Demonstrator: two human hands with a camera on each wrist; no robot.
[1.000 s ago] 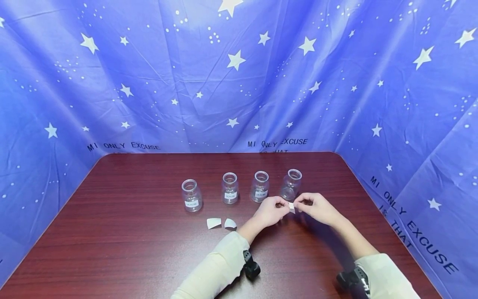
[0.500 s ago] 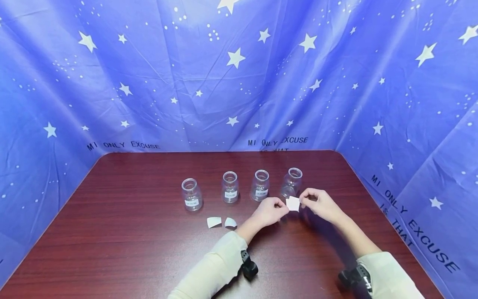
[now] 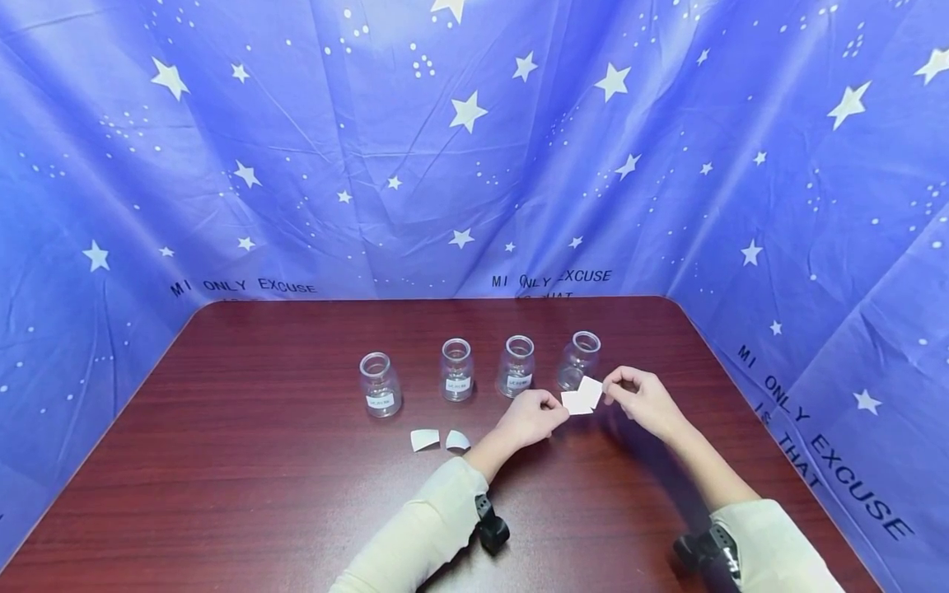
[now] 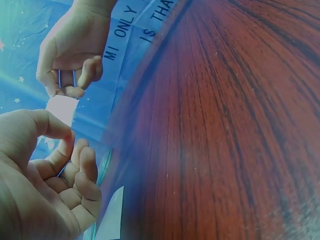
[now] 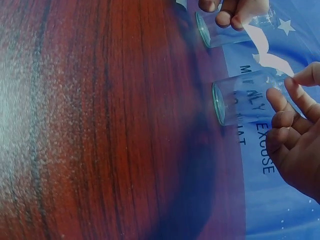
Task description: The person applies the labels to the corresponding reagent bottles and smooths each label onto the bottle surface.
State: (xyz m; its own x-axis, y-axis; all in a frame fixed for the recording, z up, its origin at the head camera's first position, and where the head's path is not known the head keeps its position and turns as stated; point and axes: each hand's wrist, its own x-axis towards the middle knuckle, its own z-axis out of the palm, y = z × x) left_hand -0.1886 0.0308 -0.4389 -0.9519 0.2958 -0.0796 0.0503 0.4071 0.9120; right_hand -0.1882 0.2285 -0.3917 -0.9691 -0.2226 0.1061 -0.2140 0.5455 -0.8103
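A white sticker label (image 3: 575, 403) is parting into two small layers that overlap in the middle. My left hand (image 3: 530, 418) pinches the left layer between thumb and index finger. The right layer (image 5: 276, 62) is pinched at its edge by the thumb and index finger of my right hand (image 3: 645, 403). Which layer is the backing paper I cannot tell. Just behind the label stands a clear glass jar (image 3: 582, 358), with no label showing on it.
Three glass jars with printed white labels stand to the left: one jar (image 3: 516, 358), another jar (image 3: 455, 362) and the leftmost jar (image 3: 379, 383). Two curled white paper scraps, one squarish scrap (image 3: 425, 440) and one rounded scrap (image 3: 457, 441), lie on the dark red wooden table (image 3: 259, 494).
The label has come apart from one small piece into two layers spread side by side. My right hand has moved slightly right and up, and my left hand slightly left.
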